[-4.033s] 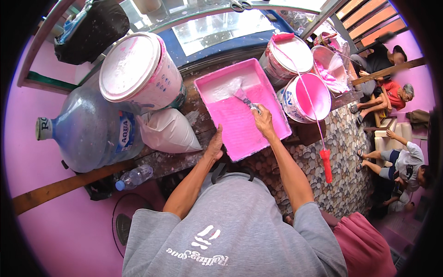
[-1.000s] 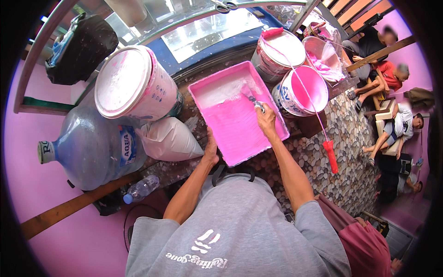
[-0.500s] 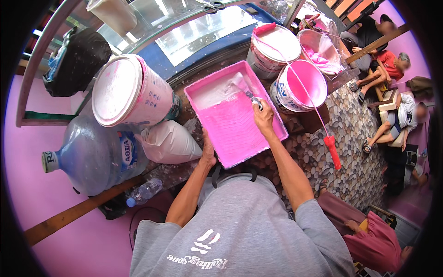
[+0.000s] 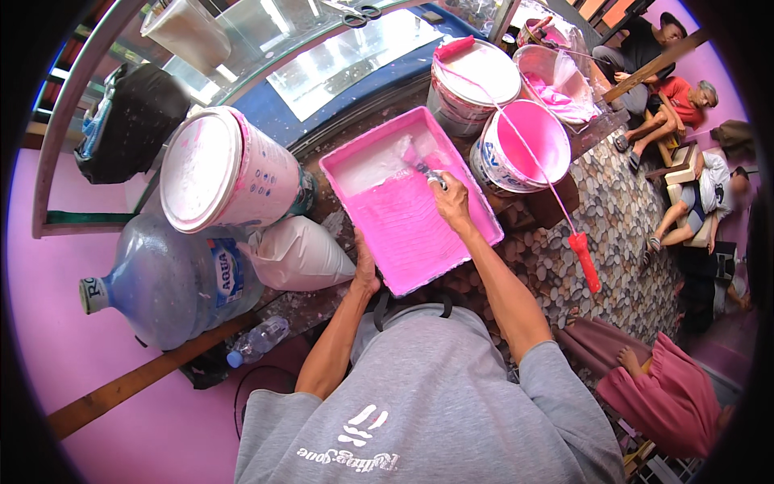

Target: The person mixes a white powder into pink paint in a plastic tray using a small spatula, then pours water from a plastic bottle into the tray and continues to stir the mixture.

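Note:
A pink paint tray sits at a slant in front of me, with whitish liquid at its far end and a ridged pink slope nearer my body. My right hand is closed around the handle of a paintbrush, whose pink-and-white smeared head touches the tray where white meets pink. Against the tray's left side, my left hand grips the near part of the rim; its fingers are partly hidden.
Left stand a lidded paint bucket, a white sack and a large water jug. On the right are another lidded bucket, an open pink-lined bucket and a paint roller with a red handle. Several people sit farther right.
The paintbrush and my right hand have shifted slightly left in the tray. My left hand keeps its hold on the rim. The whole view has tilted a little.

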The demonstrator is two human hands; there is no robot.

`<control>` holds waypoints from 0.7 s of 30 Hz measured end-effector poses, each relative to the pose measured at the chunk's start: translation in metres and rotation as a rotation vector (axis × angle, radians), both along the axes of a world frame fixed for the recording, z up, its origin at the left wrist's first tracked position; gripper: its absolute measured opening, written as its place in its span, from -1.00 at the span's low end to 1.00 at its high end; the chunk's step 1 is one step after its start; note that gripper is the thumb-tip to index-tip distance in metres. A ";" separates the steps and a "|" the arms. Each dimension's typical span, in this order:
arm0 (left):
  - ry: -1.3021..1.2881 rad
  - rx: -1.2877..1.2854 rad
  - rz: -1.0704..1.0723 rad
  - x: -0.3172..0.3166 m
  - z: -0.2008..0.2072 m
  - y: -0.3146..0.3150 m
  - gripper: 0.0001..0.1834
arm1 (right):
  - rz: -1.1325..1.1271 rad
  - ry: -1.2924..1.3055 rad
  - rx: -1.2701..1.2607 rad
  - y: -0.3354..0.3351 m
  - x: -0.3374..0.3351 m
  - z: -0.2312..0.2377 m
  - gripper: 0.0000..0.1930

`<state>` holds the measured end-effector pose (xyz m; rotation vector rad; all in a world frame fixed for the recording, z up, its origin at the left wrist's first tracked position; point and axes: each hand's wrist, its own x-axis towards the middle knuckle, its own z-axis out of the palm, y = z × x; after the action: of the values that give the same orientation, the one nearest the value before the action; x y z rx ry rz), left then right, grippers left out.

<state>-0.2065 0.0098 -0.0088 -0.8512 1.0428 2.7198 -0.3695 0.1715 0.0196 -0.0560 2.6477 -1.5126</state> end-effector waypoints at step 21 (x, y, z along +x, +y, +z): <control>0.004 -0.063 -0.010 0.000 -0.004 0.001 -0.07 | -0.055 0.188 0.093 0.013 -0.002 -0.007 -0.73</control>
<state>-0.2067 0.0108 -0.0127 -0.8477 1.1365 2.6946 -0.3712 0.1849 0.0125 -0.1260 2.8856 -1.4654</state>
